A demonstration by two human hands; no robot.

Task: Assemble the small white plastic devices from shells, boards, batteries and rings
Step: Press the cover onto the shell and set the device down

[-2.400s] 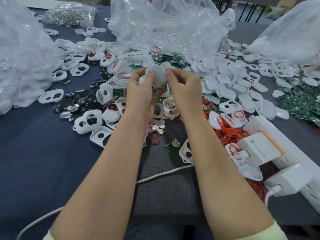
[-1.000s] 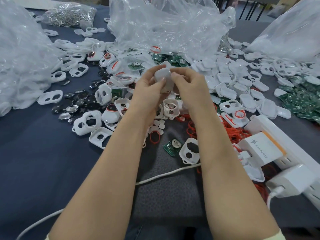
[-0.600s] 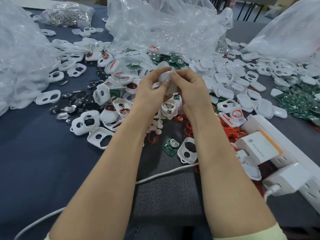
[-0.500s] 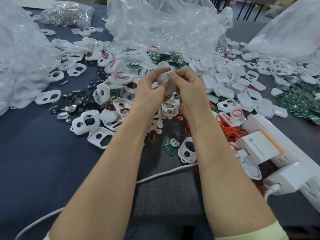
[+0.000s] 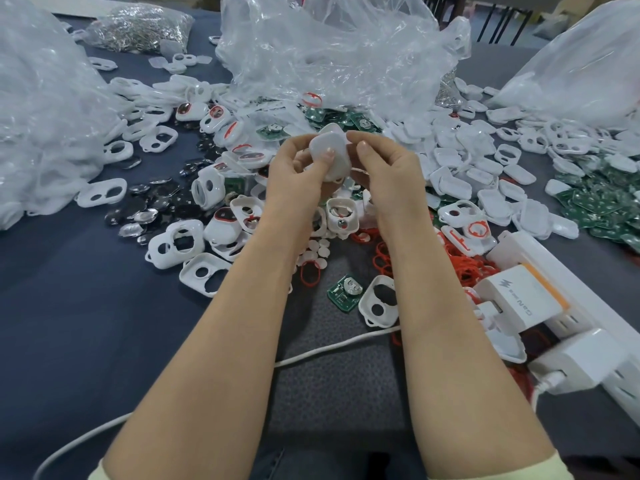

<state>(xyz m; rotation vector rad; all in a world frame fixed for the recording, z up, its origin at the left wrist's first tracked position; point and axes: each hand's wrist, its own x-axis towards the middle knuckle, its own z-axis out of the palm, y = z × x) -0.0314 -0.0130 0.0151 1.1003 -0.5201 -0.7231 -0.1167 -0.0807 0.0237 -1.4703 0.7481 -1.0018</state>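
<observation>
Over the middle of the table I hold one small white plastic device point(image 5: 328, 152), its smooth closed back facing me. My left hand point(image 5: 298, 178) grips it with the thumb pressed on its face. My right hand point(image 5: 388, 178) meets its right edge: the index finger touches the upper corner and the thumb sits just off the side. Under my hands lies an open shell point(image 5: 341, 216) with parts inside. Closer to me are a green board with a coin battery point(image 5: 344, 289), an empty white shell point(image 5: 379, 301) and a red ring point(image 5: 310, 273).
Loose white shells point(image 5: 485, 161), dark discs point(image 5: 149, 209), red rings point(image 5: 464, 268) and green boards point(image 5: 595, 199) cover the dark table. Clear plastic bags point(image 5: 329, 53) stand behind and at both sides. A white power strip with chargers point(image 5: 519, 299) lies at right; a white cable point(image 5: 329, 348) crosses under my forearms.
Both hands kept the white device between them, turning and pressing it. My right thumb has come off its face and now sits beside its edge.
</observation>
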